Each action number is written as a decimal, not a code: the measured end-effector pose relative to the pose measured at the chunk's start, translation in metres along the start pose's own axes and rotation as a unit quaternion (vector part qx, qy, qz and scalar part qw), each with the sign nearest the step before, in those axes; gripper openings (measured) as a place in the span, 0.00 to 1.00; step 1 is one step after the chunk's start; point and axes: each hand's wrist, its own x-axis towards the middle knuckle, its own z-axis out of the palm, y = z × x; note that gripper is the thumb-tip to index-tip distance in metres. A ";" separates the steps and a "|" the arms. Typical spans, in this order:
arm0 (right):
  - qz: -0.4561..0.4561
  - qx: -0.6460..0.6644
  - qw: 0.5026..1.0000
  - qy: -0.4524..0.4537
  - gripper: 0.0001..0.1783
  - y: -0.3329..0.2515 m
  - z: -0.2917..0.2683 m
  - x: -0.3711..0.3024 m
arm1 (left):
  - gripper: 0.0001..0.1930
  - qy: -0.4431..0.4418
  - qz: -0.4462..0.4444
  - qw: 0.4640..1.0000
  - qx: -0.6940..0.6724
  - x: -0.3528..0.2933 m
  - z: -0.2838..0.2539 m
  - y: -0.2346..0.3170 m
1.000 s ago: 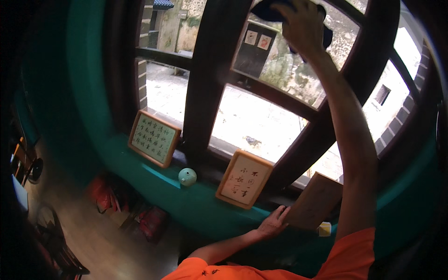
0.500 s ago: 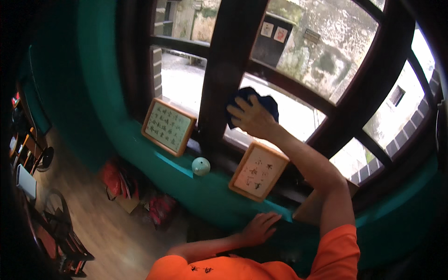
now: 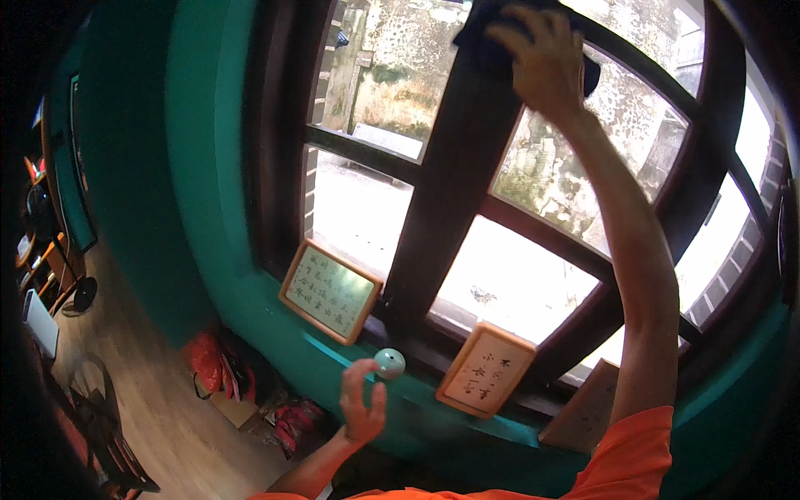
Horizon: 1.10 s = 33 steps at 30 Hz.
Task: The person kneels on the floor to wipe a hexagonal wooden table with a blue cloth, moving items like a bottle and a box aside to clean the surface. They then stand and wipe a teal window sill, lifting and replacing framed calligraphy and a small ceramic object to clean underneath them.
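Observation:
My right hand (image 3: 546, 71) is raised high and holds a dark blue cloth (image 3: 487, 37) against the upper part of the dark wooden window frame (image 3: 454, 142). Its fingers lie spread over the cloth, which bunches out on both sides of the hand. Lower down, my left hand (image 3: 364, 408) is lifted with its fingers apart and holds nothing. Its fingertips are close to a small round pale green pot (image 3: 389, 363) on the sill; whether they touch it I cannot tell.
On the teal sill (image 3: 333, 354) stand a framed panel of writing (image 3: 331, 292) at left, another (image 3: 487, 369) at right and a brown board (image 3: 583, 408) beyond it. Red bags (image 3: 218, 367) lie on the wooden floor (image 3: 183, 425). Dark wooden furniture (image 3: 104, 433) stands at far left.
My right hand has carried the cloth from the lower pane up to the top of the frame. My left hand has moved left and up to beside the pot. The view has shifted upward.

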 end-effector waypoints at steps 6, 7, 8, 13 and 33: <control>0.065 -0.022 0.995 -0.075 0.15 -0.043 0.009 0.033 | 0.19 0.151 -0.040 0.977 0.142 0.047 -0.050 -0.097; 0.055 -0.058 0.989 -0.121 0.22 -0.057 0.029 0.005 | 0.19 0.152 -0.054 0.975 0.153 0.052 -0.056 -0.112; 0.008 -0.044 0.990 -0.133 0.20 -0.088 0.032 -0.018 | 0.19 0.156 -0.066 0.971 0.168 0.057 -0.068 -0.126; -0.011 0.117 0.979 -0.166 0.11 -0.195 0.007 -0.121 | 0.20 0.154 -0.091 0.960 0.216 0.056 -0.062 -0.173; -0.018 -0.022 0.996 -0.079 0.16 -0.118 0.099 0.023 | 0.26 0.132 -0.112 0.944 0.279 0.043 -0.031 -0.208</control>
